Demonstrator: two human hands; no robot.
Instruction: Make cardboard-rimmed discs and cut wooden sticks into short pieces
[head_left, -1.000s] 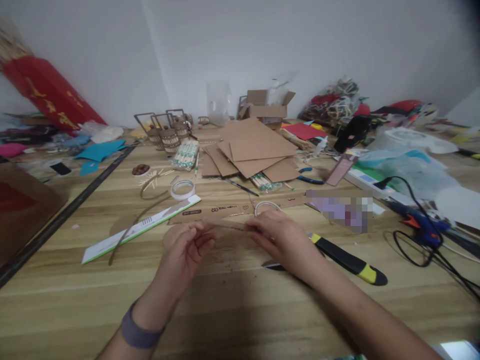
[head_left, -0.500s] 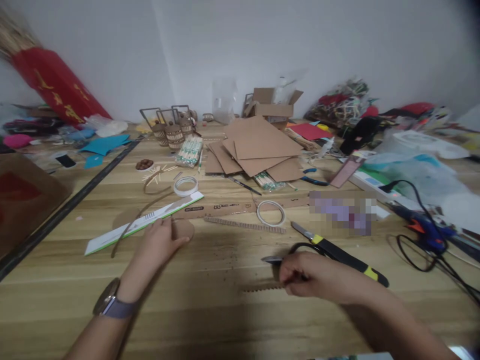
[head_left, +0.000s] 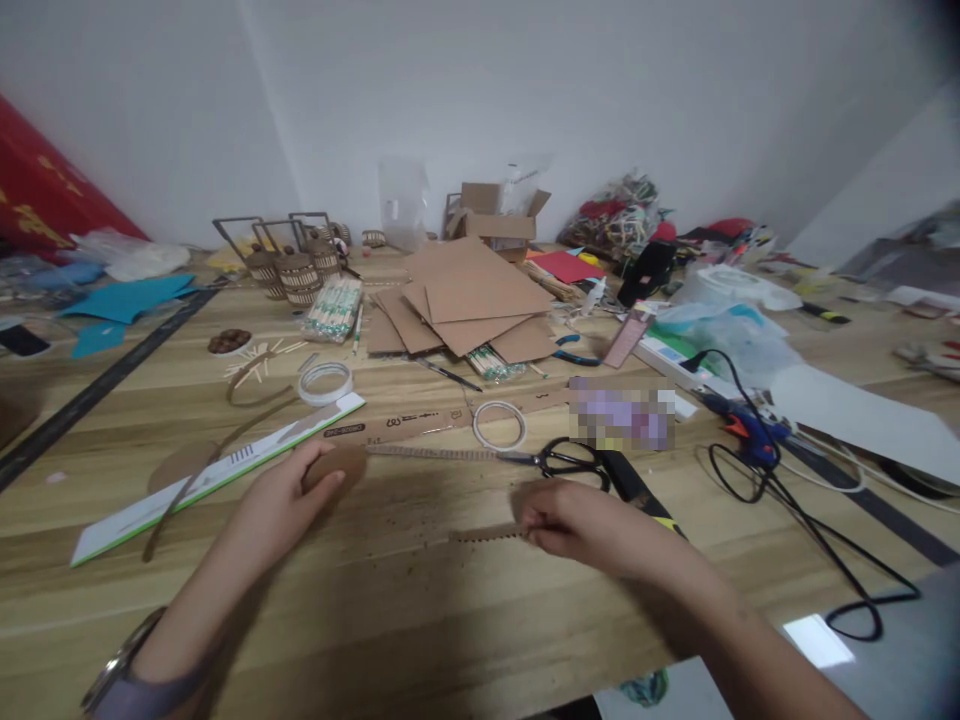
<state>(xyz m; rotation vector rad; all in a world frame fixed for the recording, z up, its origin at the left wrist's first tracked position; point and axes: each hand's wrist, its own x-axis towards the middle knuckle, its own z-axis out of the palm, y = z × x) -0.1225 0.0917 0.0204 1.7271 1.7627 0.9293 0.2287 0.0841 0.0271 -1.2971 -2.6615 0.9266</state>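
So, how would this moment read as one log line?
left hand: touching brown disc | right hand: holding ridged strip | scissors: on table

Left hand (head_left: 281,510) open, thumb apart, right hand's (head_left: 574,520) fingers curled

Desk (head_left: 420,640) looks like smooth wood with a soft sheen, cardboard (head_left: 487,285) is matt brown, bags (head_left: 735,335) are thin see-through plastic.

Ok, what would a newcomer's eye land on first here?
Probably the pile of brown cardboard sheets, mid-table towards the back. Nearer, the right hand holds a ridged strip, and the left hand is at a brown disc. The blue glue gun also stands out on the right.
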